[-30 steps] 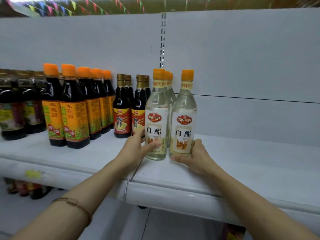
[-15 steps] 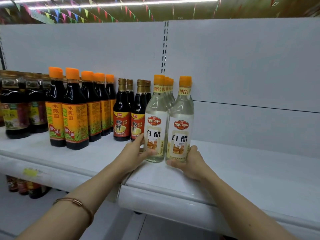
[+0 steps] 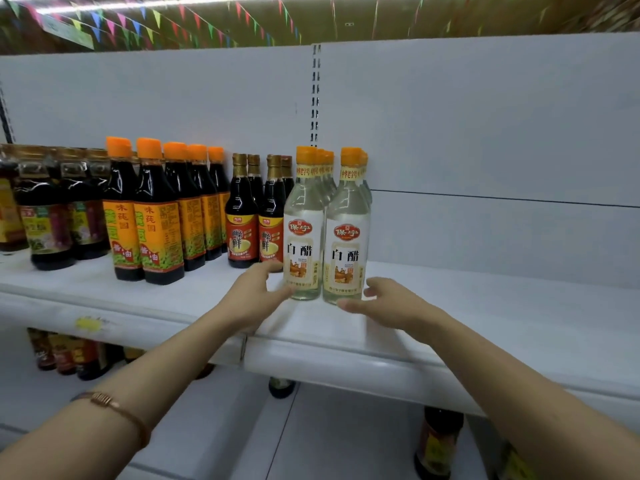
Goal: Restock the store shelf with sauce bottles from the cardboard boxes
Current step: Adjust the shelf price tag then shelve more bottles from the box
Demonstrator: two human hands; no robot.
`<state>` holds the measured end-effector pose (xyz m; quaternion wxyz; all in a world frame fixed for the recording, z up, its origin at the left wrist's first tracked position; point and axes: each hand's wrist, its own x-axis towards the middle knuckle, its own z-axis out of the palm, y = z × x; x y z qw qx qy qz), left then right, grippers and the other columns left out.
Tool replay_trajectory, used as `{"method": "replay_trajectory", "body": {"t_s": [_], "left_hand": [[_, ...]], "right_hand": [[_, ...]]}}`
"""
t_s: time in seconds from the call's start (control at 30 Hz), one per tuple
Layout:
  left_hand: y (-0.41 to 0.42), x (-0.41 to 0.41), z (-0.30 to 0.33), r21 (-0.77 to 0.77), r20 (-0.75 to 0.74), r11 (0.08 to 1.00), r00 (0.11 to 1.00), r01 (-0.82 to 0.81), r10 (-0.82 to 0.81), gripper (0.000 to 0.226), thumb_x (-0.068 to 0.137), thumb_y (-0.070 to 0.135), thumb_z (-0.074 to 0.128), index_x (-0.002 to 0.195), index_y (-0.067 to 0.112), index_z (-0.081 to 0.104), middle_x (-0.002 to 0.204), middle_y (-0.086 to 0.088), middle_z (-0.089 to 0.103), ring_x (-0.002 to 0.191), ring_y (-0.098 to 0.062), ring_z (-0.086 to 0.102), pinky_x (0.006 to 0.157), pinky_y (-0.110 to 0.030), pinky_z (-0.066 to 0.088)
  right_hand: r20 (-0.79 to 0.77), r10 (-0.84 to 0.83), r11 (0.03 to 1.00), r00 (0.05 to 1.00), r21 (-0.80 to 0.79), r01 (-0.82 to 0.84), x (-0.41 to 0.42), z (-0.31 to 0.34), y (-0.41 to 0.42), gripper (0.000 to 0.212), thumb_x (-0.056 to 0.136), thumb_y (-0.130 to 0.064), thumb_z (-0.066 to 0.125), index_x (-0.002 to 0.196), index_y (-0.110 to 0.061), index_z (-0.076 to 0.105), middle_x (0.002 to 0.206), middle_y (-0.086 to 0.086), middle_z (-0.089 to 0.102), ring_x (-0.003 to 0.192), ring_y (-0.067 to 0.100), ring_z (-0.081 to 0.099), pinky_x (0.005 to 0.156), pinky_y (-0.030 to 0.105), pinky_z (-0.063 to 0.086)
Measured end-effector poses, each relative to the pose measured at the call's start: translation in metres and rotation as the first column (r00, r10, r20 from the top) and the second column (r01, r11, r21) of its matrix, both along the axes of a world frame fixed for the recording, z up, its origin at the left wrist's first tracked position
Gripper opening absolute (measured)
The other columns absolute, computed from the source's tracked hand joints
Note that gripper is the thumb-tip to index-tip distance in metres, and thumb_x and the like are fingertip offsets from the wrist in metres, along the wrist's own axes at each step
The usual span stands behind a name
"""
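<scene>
Fingers of both my hands are spread and relaxed, gripping nothing. Left hand: fingertips touch or nearly touch the base of the left front white-vinegar bottle; contact is blurred. Right hand: just beside the right front white-vinegar bottle, apart from it. Both bottles stand upright, side by side between my hands, on the white shelf. Beyond my left fingers stand 2 red-label dark bottles; farther left, orange-capped soy sauce bottles.
</scene>
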<state>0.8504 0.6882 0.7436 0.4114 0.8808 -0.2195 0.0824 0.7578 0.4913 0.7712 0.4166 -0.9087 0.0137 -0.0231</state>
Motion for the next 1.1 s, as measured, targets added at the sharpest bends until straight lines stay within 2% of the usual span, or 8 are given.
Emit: {"method": "replay_trajectory", "body": {"t_s": [0.1,0.2,0.3,0.4,0.6,0.7,0.9,1.1], "left_hand": [[0.012,-0.035,-0.007,-0.045,0.116,0.999,0.993,-0.001,0.007,0.036,0.092,0.028,0.061,0.127,0.024,0.054,0.135,0.007,0.05,0.123,-0.009,0.046,0.104,-0.027,0.037],[0.034,-0.072,-0.019,-0.107,0.157,0.994,0.988,0.018,-0.001,0.02,0.091,0.024,0.062,0.11,0.029,0.063,0.121,0.015,0.055,0.115,-0.001,0.051,0.101,-0.022,0.039],[0.071,-0.106,-0.029,-0.183,0.117,0.981,0.989,-0.065,0.087,0.013,0.09,0.02,0.062,0.1,0.027,0.066,0.11,0.016,0.062,0.103,0.005,0.058,0.094,-0.016,0.042],[0.123,-0.134,-0.035,-0.208,0.034,0.954,0.973,-0.215,0.227,0.008,0.091,0.022,0.063,0.094,0.029,0.067,0.097,0.013,0.07,0.09,-0.001,0.065,0.085,-0.024,0.051],[0.244,-0.201,-0.043,-0.015,-0.129,0.905,0.899,-0.424,0.419,0.017,0.093,0.043,0.053,0.104,0.036,0.064,0.103,0.021,0.065,0.1,0.009,0.058,0.09,-0.024,0.045],[0.299,-0.231,-0.052,-0.022,-0.149,0.858,0.85,-0.513,0.505,0.018,0.092,0.045,0.052,0.103,0.038,0.065,0.104,0.023,0.066,0.099,0.009,0.059,0.09,-0.025,0.047],[0.422,-0.288,-0.076,0.035,-0.111,0.772,0.765,-0.634,0.634,0.014,0.092,0.041,0.053,0.102,0.038,0.063,0.099,0.025,0.066,0.096,0.012,0.058,0.081,-0.011,0.044],[0.565,-0.319,-0.098,0.178,-0.122,0.709,0.7,-0.682,0.704,0.016,0.091,0.044,0.054,0.103,0.037,0.061,0.101,0.023,0.063,0.096,0.013,0.056,0.075,-0.005,0.043]], "right_hand": [[0.151,0.05,0.997,0.987,0.051,-0.058,-0.017,-0.006,0.015,0.028,0.091,-0.035,0.064,0.116,-0.037,0.05,0.117,-0.015,0.058,0.095,-0.004,0.055,0.09,0.022,0.042],[0.256,0.075,0.994,0.964,0.054,-0.091,-0.025,-0.017,0.037,0.05,0.085,-0.049,0.067,0.128,-0.029,0.051,0.119,-0.016,0.055,0.109,0.003,0.056,0.091,0.024,0.047],[0.302,0.187,0.968,0.935,0.104,-0.227,-0.028,-0.024,0.075,0.045,0.083,-0.05,0.066,0.123,-0.031,0.056,0.115,-0.018,0.057,0.102,-0.004,0.057,0.081,0.014,0.047],[0.278,0.32,0.924,0.906,0.12,-0.363,-0.027,-0.033,0.124,0.04,0.083,-0.052,0.064,0.117,-0.033,0.059,0.115,-0.016,0.059,0.105,0.0,0.059,0.085,0.019,0.05],[0.203,0.568,0.796,0.798,0.11,-0.595,-0.037,-0.052,0.235,0.045,0.073,-0.067,0.054,0.105,-0.037,0.061,0.114,-0.014,0.063,0.109,0.004,0.059,0.097,0.034,0.048],[0.143,0.702,0.703,0.697,0.018,-0.711,-0.042,-0.059,0.295,0.033,0.084,-0.06,0.052,0.107,-0.038,0.059,0.116,-0.016,0.058,0.11,0.001,0.054,0.098,0.029,0.046],[0.051,0.818,0.575,0.573,-0.026,-0.818,-0.051,-0.074,0.433,0.012,0.093,-0.048,0.049,0.098,-0.04,0.057,0.103,-0.024,0.059,0.095,-0.017,0.053,0.074,0.002,0.043],[0.064,0.859,0.508,0.508,0.011,-0.861,-0.061,-0.103,0.582,0.035,0.081,-0.062,0.047,0.102,-0.038,0.061,0.1,-0.02,0.065,0.092,-0.009,0.059,0.083,0.015,0.048]]}}
